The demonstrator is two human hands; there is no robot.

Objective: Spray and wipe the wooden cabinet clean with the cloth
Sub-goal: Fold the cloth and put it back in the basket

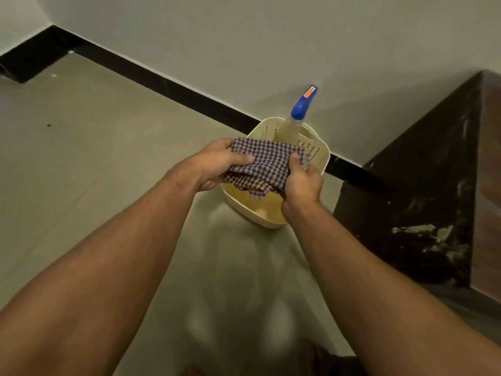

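both hands, l & r, grip the cloth over basket w/ spray bottle, cabinet to the right.

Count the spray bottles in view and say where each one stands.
1. The spray bottle with the blue trigger head stands in the cream basket on the floor by the wall, behind the checked cloth. The cloth may hide other things in the basket.
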